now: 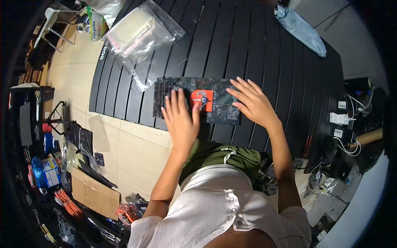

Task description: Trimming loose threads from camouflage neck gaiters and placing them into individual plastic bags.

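A flat, rectangular piece of dark digital-camouflage fabric (225,111), possibly folded, lies on the black slatted table (231,41) in front of me. An orange square emblem with a curved figure sits near its middle. My left hand (180,118) rests on the fabric's left part, its fingers stretched out. Over the right end lies my right hand (257,103), fingers spread, fingertips touching the fabric's edge. Neither hand grips anything. Left of the fabric and farther off, a pile of clear plastic bags (142,35) spreads over the table.
A light-blue rolled bundle (300,31) lies at the table's far right. White plugs and cables (341,119) stand beyond the right edge. A cardboard box (95,193), a small black tripod stand (58,120) and a white chair (51,25) are on the left.
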A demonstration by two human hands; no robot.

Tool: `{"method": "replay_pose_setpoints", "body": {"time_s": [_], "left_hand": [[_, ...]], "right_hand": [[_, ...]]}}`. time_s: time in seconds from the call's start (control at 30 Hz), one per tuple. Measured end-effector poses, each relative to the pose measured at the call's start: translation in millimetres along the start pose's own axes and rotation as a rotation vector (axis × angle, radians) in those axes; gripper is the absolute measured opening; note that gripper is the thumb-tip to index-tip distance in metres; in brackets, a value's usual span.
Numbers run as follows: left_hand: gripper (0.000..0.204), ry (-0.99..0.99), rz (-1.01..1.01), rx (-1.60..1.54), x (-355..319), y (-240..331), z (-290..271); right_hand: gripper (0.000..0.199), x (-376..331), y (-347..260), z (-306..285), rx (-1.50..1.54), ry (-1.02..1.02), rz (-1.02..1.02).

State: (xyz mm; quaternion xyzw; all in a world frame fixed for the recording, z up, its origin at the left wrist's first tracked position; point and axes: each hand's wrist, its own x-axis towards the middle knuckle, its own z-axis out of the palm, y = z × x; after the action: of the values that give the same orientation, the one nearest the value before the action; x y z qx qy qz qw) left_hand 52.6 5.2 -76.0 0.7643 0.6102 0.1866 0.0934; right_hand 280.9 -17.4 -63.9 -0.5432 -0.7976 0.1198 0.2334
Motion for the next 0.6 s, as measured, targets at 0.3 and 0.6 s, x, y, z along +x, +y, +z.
{"method": "replay_pose_setpoints", "body": {"time_s": [0.3,0.6], "left_hand": [[0.046,-0.141,0.561,0.004,38,7,5],[0.054,-0.401,0.969,0.016,-55,4,-3]], "right_hand": [[0.045,-97,-30,-23,-0.082,-0.007,0.041],[0.055,-111,-64,-3,-0.182,-0.159,0.237]]}}
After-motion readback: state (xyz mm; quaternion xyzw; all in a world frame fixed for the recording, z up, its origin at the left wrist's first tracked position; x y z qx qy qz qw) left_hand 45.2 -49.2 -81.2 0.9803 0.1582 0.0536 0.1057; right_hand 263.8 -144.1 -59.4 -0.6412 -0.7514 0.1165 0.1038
